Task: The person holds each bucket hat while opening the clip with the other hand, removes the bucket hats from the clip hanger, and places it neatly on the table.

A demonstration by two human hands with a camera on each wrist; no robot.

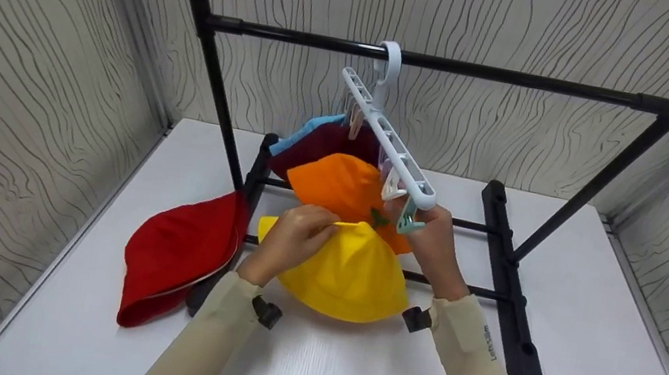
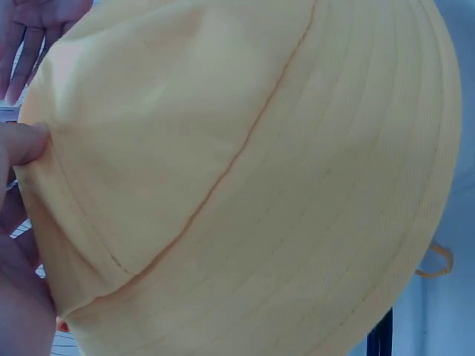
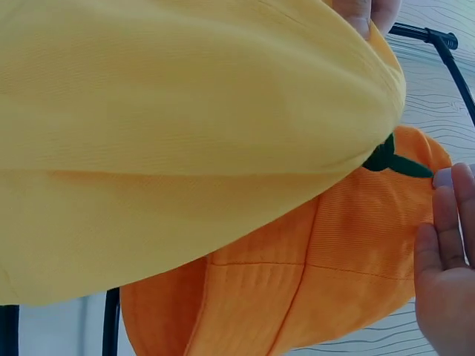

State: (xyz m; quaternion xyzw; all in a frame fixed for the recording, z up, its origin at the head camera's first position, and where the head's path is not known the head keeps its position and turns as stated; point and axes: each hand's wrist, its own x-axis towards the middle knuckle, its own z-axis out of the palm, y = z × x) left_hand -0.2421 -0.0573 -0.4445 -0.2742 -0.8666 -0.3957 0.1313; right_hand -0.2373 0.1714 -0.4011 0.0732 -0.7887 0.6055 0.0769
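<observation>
My left hand (image 1: 293, 238) pinches the top of a yellow bucket hat (image 1: 347, 277) between thumb and fingers; its brim hangs toward me. In the left wrist view, the thumb (image 2: 26, 142) presses the fabric near the crown. My right hand (image 1: 434, 237) is at the near end of a pale clip hanger (image 1: 402, 161), just behind a green clip (image 1: 409, 218). Its fingers look straight in the right wrist view, beside an orange hat (image 3: 349, 252) with a green leaf-shaped trim (image 3: 397, 161). The orange hat hangs behind the yellow one.
A black rack (image 1: 500, 74) carries the hanger by its hook. Farther back hang a maroon hat (image 1: 327, 146) and a light blue hat (image 1: 310, 130). On the left, a red hat (image 1: 180, 250) leans by the rack's foot on the white table (image 1: 604, 351). Patterned panels (image 1: 536, 18) enclose the table.
</observation>
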